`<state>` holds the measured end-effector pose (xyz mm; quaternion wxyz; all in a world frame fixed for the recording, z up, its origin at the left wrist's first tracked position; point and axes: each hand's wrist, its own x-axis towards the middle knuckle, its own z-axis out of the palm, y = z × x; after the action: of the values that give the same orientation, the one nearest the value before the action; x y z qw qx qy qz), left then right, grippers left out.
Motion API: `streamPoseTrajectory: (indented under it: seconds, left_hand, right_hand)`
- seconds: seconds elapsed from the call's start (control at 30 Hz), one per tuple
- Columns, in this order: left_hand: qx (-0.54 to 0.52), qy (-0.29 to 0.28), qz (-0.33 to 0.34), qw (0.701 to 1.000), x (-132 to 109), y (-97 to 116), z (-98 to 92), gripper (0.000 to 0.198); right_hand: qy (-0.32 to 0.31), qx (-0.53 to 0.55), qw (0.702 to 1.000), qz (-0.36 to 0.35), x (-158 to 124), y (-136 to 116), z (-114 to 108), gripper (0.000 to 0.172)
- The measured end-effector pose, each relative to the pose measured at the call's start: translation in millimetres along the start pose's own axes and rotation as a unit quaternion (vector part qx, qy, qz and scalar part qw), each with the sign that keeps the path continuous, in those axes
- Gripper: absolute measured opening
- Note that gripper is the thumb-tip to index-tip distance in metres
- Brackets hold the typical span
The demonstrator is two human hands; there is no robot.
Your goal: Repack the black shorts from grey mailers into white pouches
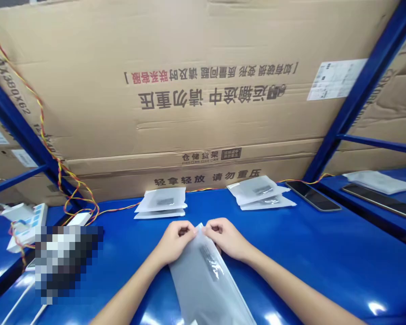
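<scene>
Both your left hand (174, 241) and right hand (227, 237) pinch the plastic sleeve's (203, 280) top edge, so a slack grip could let it slip onto the blue table (307, 253).

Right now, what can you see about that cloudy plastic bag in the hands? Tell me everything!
The frosted plastic bag is long, flat and pale grey, and looks thin and cloudy. A dark strip with pale marks shows on it, too blurry to read. Its top end is pinched between the left hand and right hand, with a corner poking up. The rest slants down across the blue tabletop and runs past the bottom of the picture.
</scene>
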<state>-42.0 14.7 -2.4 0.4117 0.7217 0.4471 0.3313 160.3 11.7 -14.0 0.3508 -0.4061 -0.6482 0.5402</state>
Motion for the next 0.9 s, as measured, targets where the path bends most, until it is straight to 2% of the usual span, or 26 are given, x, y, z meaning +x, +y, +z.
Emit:
streamPoseTrajectory:
  seconds: [0.13, 0.3, 0.43, 0.57, 0.63, 0.73, 0.77, 0.9]
  left_hand:
    - [-0.005, 0.051, -0.003, 0.999, 4.6, -6.4, -13.5, 0.039]
    - [-0.005, 0.077, -0.002, 0.997, 4.8, -8.7, -28.4, 0.041]
    - [-0.011, 0.067, -0.001, 0.998, 2.6, -7.1, -25.7, 0.042]
    - [-0.016, 0.047, 0.012, 0.999, -0.4, -3.8, -16.9, 0.042]
    - [-0.016, 0.039, 0.02, 0.999, -1.9, -2.5, -12.4, 0.042]
    - [-0.017, 0.019, 0.026, 0.999, -3.8, -1.3, -7.4, 0.041]
    - [-0.016, 0.012, 0.027, 0.999, -4.4, -1.0, -6.3, 0.041]
    - [-0.01, -0.001, 0.037, 0.999, -6.4, 0.8, -5.4, 0.039]
  right_hand:
    - [-0.021, -0.007, 0.999, 0.026, -15.4, -7.7, -3.5, 0.042]
    - [-0.03, -0.027, 0.996, 0.079, -60.7, -13.6, -8.4, 0.041]
    - [-0.008, -0.023, 0.99, 0.141, -105.3, -13.1, -6.3, 0.043]
    - [0.012, -0.066, 0.988, 0.136, -131.4, -11.8, -4.2, 0.045]
    - [0.053, -0.103, 0.988, 0.101, -131.0, -12.5, -5.5, 0.046]
    - [0.145, -0.126, 0.981, 0.03, -115.7, -16.8, -7.1, 0.042]
    - [0.148, -0.127, 0.981, 0.018, -108.6, -18.8, -6.4, 0.04]
    - [0.04, -0.116, 0.991, 0.06, -81.9, -24.9, 2.3, 0.032]
